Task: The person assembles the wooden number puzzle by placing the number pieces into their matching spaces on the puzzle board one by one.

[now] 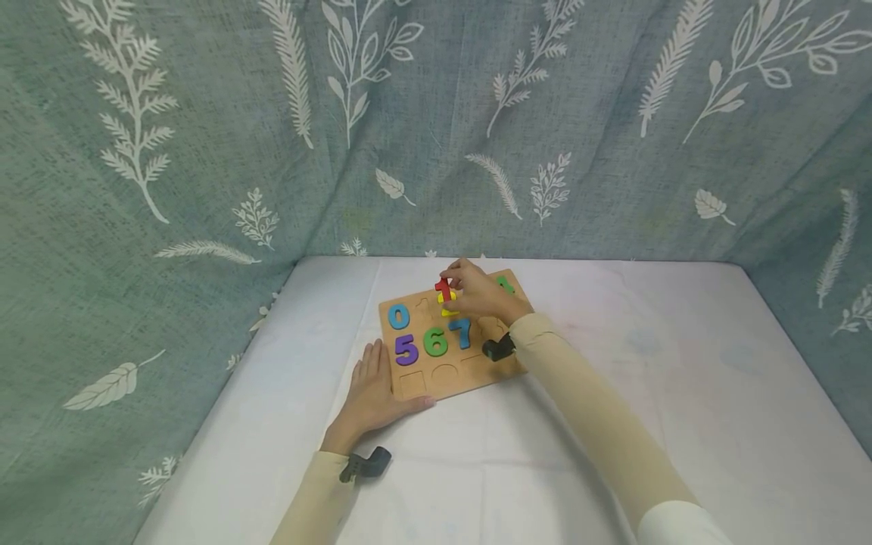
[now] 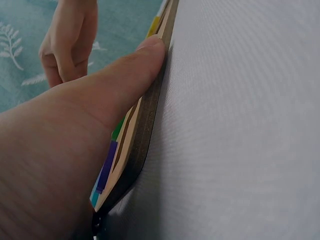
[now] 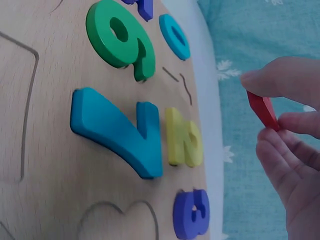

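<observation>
Between the thumb and fingertips of my right hand (image 1: 480, 291) is a red number 1 (image 1: 444, 290), pinched above the back of a wooden number puzzle board (image 1: 450, 389). In the right wrist view the red piece (image 3: 263, 111) appears nearly edge-on, off the board. My left hand (image 1: 373, 393) rests at the board's front left corner, fingers straight along the left side and thumb along the front edge. Blue 0 (image 1: 398, 316), purple 5 (image 1: 406, 350), green 6 (image 1: 435, 342) and blue 7 (image 1: 460, 333) sit on the board. A yellow 2 (image 3: 182, 140) and purple 3 (image 3: 191, 215) show too.
A green piece (image 1: 506, 284) lies at the board's back right, partly hidden by my right hand in the head view. Shallow recesses run along the front row. White cloth (image 1: 647, 378) covers the table, and a green leaf-patterned curtain (image 1: 436, 189) hangs behind it.
</observation>
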Tool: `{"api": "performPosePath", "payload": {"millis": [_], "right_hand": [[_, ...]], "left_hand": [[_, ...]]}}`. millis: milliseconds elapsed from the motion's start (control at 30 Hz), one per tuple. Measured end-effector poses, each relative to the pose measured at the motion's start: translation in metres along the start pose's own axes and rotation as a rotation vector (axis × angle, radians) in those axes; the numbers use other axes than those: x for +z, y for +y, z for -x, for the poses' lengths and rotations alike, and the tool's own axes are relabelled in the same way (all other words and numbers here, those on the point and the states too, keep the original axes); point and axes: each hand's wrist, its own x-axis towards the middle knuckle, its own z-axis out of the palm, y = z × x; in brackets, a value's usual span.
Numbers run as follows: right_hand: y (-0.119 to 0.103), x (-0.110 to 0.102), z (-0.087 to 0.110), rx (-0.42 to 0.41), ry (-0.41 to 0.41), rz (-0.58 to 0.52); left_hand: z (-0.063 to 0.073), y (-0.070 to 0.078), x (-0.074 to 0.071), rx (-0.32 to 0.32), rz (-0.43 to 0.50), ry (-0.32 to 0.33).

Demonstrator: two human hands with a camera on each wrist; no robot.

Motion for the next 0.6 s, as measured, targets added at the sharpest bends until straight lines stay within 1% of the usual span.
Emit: {"api": "performPosePath", "payload": {"millis": [133, 300, 600], "right_hand": [[0.002, 0.007, -0.003, 0.007, 0.0, -0.007], [0.002, 0.014, -0.007, -0.016, -0.011, 0.019], [0.002, 0.025, -0.014, -0.025, -0.039, 0.004]], "left_hand": [[0.0, 0.0, 0.0, -0.001, 0.002, 0.006], [0.001, 0.001, -0.001, -0.005, 0.002, -0.006], [0.001, 0.002, -0.003, -0.003, 0.005, -0.009]]}}
